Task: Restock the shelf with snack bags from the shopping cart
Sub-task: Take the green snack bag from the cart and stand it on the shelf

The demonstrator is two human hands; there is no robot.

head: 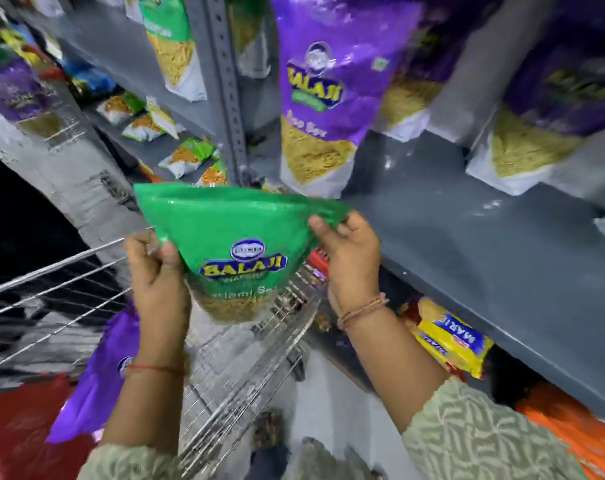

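Green snack bag [235, 237]: being held above shopping cart [224, 358], unshelved.
Grip: left hand [157, 271], right hand [351, 261] pinching its edges.
Remaining: purple bag [96, 386] waiting in cart.

Grey shelf [450, 216] under purple bags [321, 98]

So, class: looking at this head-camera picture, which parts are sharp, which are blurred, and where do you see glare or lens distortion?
Head view: the green bag held by both hands is fairly sharp; the purple bag on the shelf is motion-smeared with glare on its top; the shelf board shows small highlights; the shelf post leans from wide-angle distortion; the cart wires blur.
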